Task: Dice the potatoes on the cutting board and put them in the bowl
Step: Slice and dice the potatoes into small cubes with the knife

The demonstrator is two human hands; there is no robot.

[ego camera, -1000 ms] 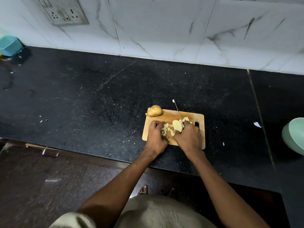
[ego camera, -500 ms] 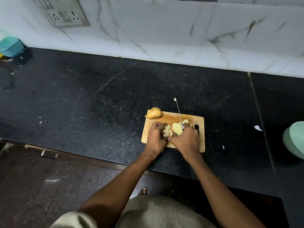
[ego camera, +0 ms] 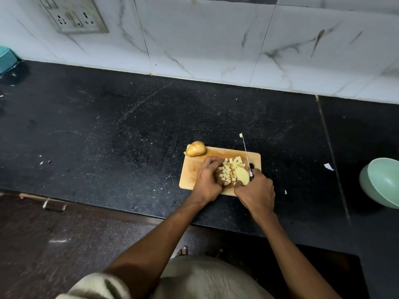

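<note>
whole potato (ego camera: 195, 149) sits on the cutting board's (ego camera: 190, 173) far-left corner | left hand (ego camera: 208, 180) curls round the diced pieces (ego camera: 230, 169) mid-board | right hand (ego camera: 257, 190) grips the knife (ego camera: 246, 154) beside a peeled chunk (ego camera: 241, 175) | green bowl (ego camera: 384, 182) well apart, far right

The cutting board (ego camera: 190, 171) lies on the desk (ego camera: 108, 130). A whole potato (ego camera: 195, 148) sits at its far left corner, diced pieces (ego camera: 230, 168) in the middle, a potato chunk (ego camera: 241, 175) just right of them. The bowl (ego camera: 383, 182) stands well apart on the right.
</note>
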